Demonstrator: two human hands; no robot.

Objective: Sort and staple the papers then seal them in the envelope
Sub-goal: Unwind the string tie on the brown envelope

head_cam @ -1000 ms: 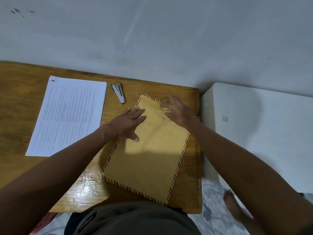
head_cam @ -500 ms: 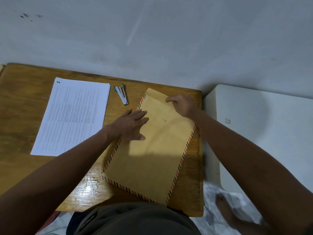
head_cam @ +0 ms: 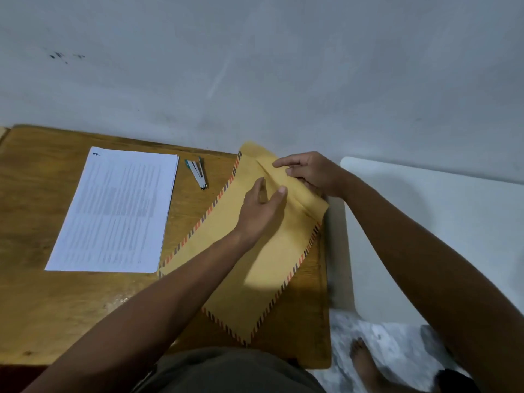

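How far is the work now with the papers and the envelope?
Done, apparently: the papers lie in one neat stack beside the stapler; whether they are stapled is too small to tell. In hand: the right hand grips the flap end of the envelope, and the left hand presses on it; it seems to be being opened. Left: putting the papers in and sealing.

On the worktop [head_cam: 71, 302], the papers [head_cam: 113, 211] lie toward the left edge, the stapler [head_cam: 197, 173] just right of them near the back edge, and the envelope [head_cam: 249, 265] along the right edge, under both hands.
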